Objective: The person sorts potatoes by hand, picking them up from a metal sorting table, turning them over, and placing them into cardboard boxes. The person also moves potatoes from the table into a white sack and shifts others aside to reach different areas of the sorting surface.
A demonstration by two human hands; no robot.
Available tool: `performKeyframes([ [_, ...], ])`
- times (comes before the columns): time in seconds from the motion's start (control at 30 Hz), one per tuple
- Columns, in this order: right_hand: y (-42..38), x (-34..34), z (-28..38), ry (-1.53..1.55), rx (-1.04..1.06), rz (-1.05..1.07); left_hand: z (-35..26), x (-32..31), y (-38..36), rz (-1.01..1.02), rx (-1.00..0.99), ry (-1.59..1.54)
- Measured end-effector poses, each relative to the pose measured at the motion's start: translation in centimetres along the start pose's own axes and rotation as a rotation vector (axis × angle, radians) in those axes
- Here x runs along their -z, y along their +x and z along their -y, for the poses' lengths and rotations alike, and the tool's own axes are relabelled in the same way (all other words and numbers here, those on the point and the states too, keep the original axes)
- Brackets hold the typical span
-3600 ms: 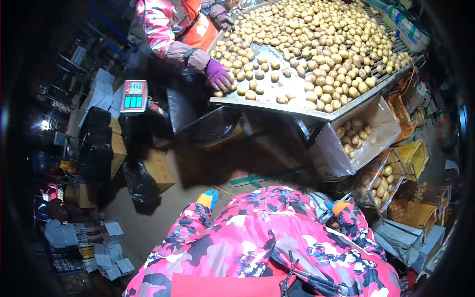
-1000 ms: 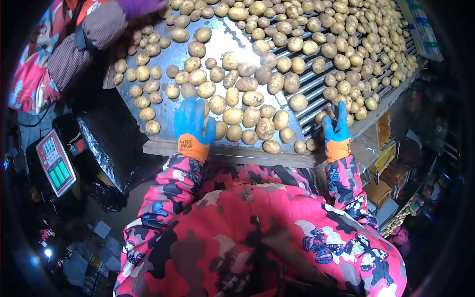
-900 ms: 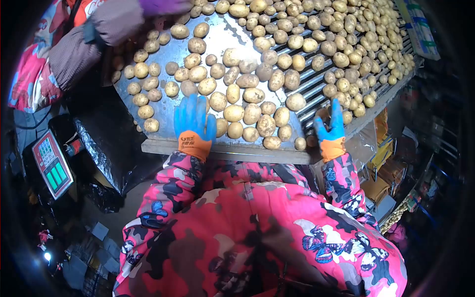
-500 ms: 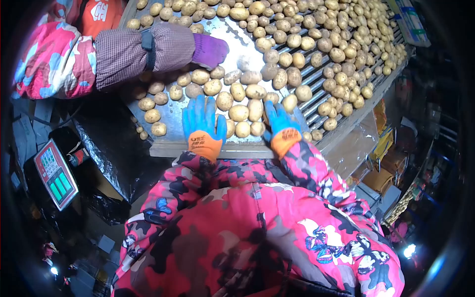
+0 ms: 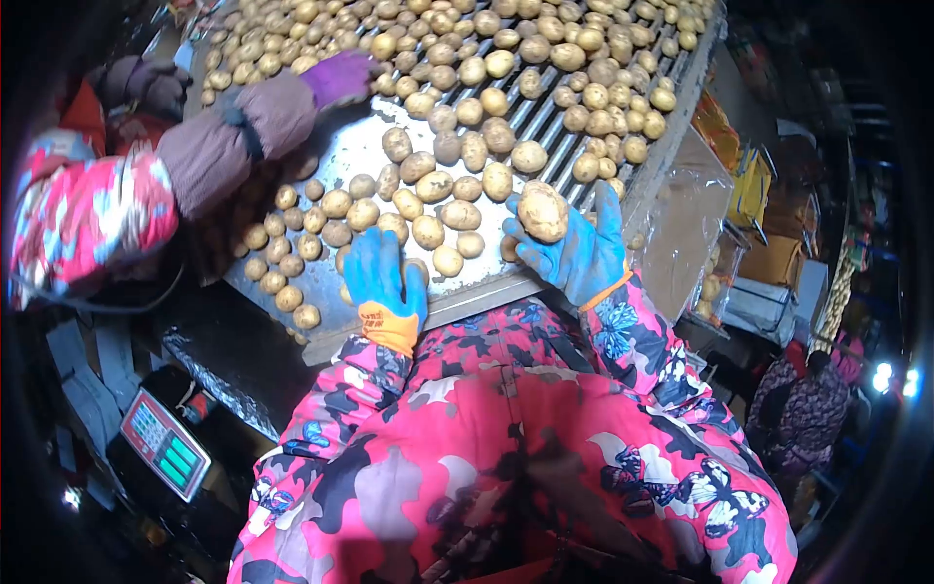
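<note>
A large pale potato rests against the fingers of my right hand, raised over the right front of the metal tray. My left hand, in the same blue and orange kind of glove, lies palm down at the tray's front edge with its fingers stretched out. Touching or just beside those fingers are a few smaller potatoes, partly covered. Between my hands several loose potatoes are spread on the tray, and another potato sits partly hidden by my right hand.
Another person's purple-gloved hand reaches over the tray's far left. Many potatoes lie on slatted metal bars behind. A scale with a red and green panel stands lower left. Cardboard in clear plastic is at the right.
My right hand has lifted from the tray and turned, now with a potato in it. The view has turned. The other person's gloved hand has moved farther back among the potatoes.
</note>
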State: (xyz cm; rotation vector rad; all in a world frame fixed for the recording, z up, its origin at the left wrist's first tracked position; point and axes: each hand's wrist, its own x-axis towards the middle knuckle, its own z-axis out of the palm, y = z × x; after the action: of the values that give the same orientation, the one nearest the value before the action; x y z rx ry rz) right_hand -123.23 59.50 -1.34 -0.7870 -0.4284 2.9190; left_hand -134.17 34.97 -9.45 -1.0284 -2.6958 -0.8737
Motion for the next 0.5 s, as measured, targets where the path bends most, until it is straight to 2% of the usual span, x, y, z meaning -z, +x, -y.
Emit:
performKeyframes([
  [0.2, -1.1, 1.6, 0.7, -0.007, -0.019, 0.045, -7.6, -0.1, 3.9, 0.019, -0.206, -0.514],
  [0.37, -2.5, 0.5, 1.4, -0.023, 0.001, 0.015, -11.6, -0.3, 5.4, 0.106, -0.254, -0.585],
  [0.47, -3.2, 2.4, 2.5, 0.002, -0.010, 0.120, -12.5, -0.7, 6.0, 0.113, -0.280, -0.571],
  [0.5, -3.4, 3.5, 2.4, -0.028, -0.007, 0.079, -12.4, -0.9, 6.0, 0.125, -0.296, -0.548],
])
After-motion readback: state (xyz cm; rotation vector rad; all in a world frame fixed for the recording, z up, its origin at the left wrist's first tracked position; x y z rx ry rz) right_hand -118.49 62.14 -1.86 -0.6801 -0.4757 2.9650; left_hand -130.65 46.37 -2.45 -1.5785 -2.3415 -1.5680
